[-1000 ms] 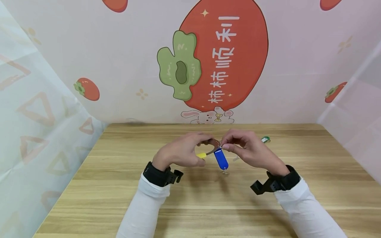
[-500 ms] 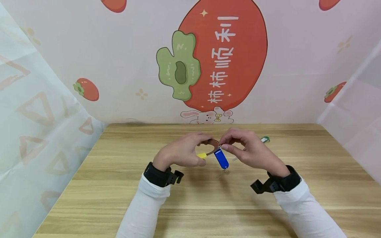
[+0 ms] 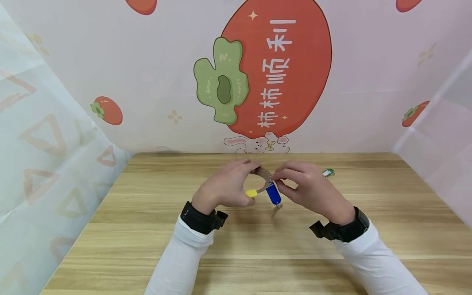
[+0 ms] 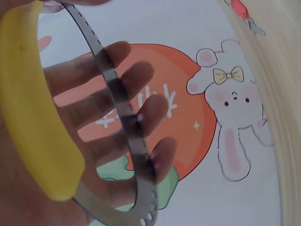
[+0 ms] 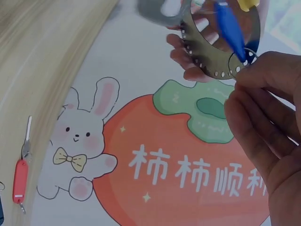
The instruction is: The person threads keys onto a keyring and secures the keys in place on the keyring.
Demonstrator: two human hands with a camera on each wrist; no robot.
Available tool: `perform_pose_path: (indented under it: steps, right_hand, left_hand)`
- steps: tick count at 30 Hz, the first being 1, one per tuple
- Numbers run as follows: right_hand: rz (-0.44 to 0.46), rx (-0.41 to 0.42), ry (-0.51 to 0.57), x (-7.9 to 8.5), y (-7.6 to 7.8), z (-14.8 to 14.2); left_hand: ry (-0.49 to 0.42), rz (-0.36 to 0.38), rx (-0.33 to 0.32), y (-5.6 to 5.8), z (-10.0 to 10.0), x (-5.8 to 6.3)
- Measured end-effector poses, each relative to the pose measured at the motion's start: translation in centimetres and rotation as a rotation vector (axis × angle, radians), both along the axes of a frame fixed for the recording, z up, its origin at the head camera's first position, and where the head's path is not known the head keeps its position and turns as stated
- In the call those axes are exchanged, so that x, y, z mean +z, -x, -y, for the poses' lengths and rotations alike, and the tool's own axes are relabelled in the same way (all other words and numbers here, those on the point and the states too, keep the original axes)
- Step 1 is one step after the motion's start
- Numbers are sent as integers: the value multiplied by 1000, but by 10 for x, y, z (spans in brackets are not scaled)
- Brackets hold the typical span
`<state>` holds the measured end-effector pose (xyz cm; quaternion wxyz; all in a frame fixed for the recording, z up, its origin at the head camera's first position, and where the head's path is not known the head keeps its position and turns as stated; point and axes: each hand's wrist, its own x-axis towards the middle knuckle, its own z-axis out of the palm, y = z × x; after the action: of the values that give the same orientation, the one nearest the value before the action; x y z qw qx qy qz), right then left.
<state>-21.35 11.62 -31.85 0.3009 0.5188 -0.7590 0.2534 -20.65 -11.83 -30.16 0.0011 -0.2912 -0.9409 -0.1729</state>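
My left hand holds a flat metal key hoop with small holes along its band and a yellow handle. In the left wrist view its fingers curl round the band. My right hand pinches the thin split ring of a blue key tag, right at the hoop's holes. Whether that ring passes through a hole cannot be made out. From the tag's lower end hangs a key, above the table. My right fingertips partly cover the ring.
On the wooden table, a green key tag lies beyond my right hand. The right wrist view shows a red key tag with its key, and part of a dark tag at the edge. A printed cloth backdrop stands behind.
The blue tag has moved up slightly and its key has swung. My right fingers have shifted at the ring. The left hand has tilted the hoop a little more upright.
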Motion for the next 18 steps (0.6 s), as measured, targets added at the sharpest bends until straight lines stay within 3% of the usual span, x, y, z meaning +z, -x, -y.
perform_pose_path:
  steps: [6,14,18]
  right_hand:
    - [-28,-33,-9,-1,0,0]
    - [-32,-75,10,-1,-1,1]
    - [24,-96,37,-1,-1,1]
  left_hand:
    - [92,-126,120,-5,-6,2]
    - [115,-293,169,-4,-10,2]
    - [120,-408,176,-3,-10,1]
